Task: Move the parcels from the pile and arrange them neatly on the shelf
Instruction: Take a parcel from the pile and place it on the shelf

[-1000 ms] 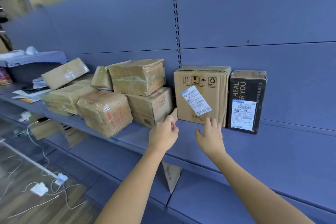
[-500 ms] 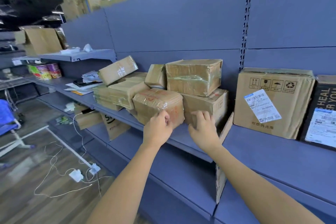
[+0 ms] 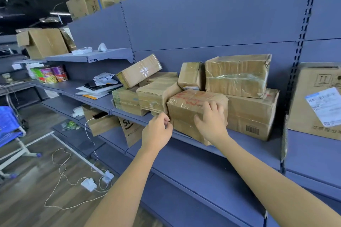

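A pile of taped cardboard parcels lies on the blue shelf (image 3: 239, 145). At its front sits a brown parcel with red printing (image 3: 186, 108). My right hand (image 3: 210, 123) rests on the parcel's front face with fingers spread over its top edge. My left hand (image 3: 156, 131) is at the parcel's left corner, fingers loosely curled, touching the edge. Behind it a large taped parcel (image 3: 238, 75) is stacked on a barcoded box (image 3: 252, 114). A tall box with a white label (image 3: 317, 101) stands upright further right.
More parcels (image 3: 140, 72) lean and stack at the pile's left, beside envelopes and papers (image 3: 96, 88). Instant noodle cups (image 3: 49, 75) sit further left. Boxes occupy the lower shelf (image 3: 99, 121). A charger and cable (image 3: 88, 184) lie on the wooden floor, near a blue cart (image 3: 9, 125).
Both hands moved left from the tall labelled box to the red-printed parcel at the pile's front; my view swung left with them.
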The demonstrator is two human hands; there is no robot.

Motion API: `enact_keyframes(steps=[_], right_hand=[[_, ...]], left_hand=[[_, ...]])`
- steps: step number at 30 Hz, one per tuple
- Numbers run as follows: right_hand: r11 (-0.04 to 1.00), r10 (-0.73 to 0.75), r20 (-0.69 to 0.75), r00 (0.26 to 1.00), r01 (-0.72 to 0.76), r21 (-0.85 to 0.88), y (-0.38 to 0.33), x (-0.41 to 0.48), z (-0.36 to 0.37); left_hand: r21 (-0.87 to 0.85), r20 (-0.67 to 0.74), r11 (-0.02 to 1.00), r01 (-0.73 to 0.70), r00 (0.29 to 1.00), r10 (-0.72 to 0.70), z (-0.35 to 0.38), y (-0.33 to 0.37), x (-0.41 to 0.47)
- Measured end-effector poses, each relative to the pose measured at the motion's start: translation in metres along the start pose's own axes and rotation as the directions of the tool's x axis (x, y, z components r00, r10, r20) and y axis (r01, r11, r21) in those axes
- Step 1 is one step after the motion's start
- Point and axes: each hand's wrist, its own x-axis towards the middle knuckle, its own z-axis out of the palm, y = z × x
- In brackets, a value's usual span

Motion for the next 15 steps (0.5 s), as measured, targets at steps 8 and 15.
enact_keyframes(steps=[8,15], right_hand=[[0.997,-0.070,-0.035,0.997,0.070,-0.010,-0.021,0.068,0.022],[0.994,-0.104,-0.065,0.992,0.105,0.006,-0.044,0.150,0.034]], left_hand=[[-0.026,-0.038,0.998,-0.060,0.998,0.059,-0.002,-0.022,0.074],[-0.044,-0.104,0.981,-0.188,0.978,0.183,-0.015,-0.023,0.158]])
